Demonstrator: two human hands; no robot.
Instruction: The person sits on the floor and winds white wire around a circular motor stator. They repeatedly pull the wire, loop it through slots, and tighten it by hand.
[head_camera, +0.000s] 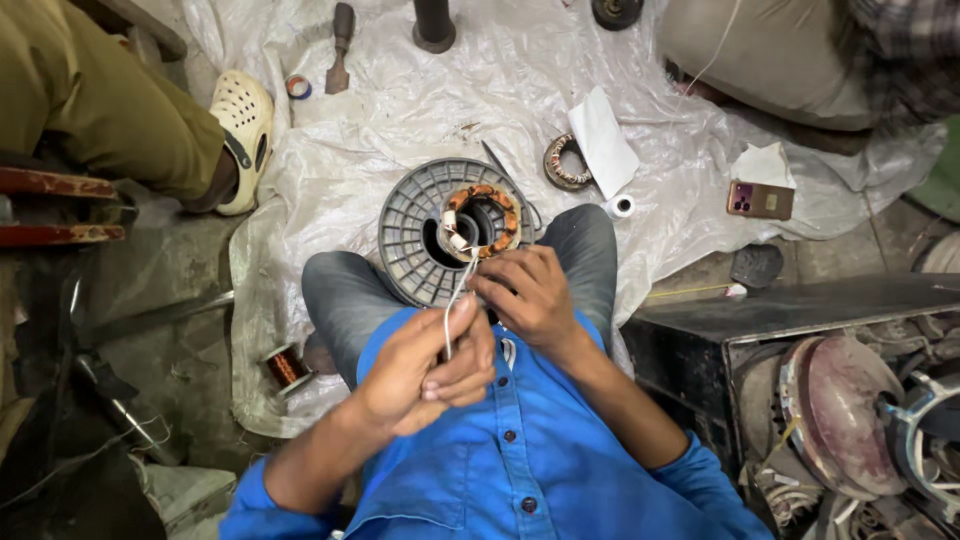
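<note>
A round grey ribbed motor housing (415, 225) rests on my knees, with a copper-wound stator (482, 218) in its middle. A thin white wire lead (457, 300) runs from the stator down to my hands. My left hand (425, 370) pinches the lower end of this wire between thumb and fingers. My right hand (528, 295) grips the wire close to the stator, fingers curled over it. Both hands sit near my chest, above my blue shirt.
A white plastic sheet (400, 100) covers the floor. On it lie a second wound stator (567, 162), white paper (603, 140), a tape roll (621, 207), a phone (760, 200) and a chisel (340, 50). A copper wire spool (285, 368) sits left. Another person's sandalled foot (242, 130) is at left. Motor parts (850, 420) pile at right.
</note>
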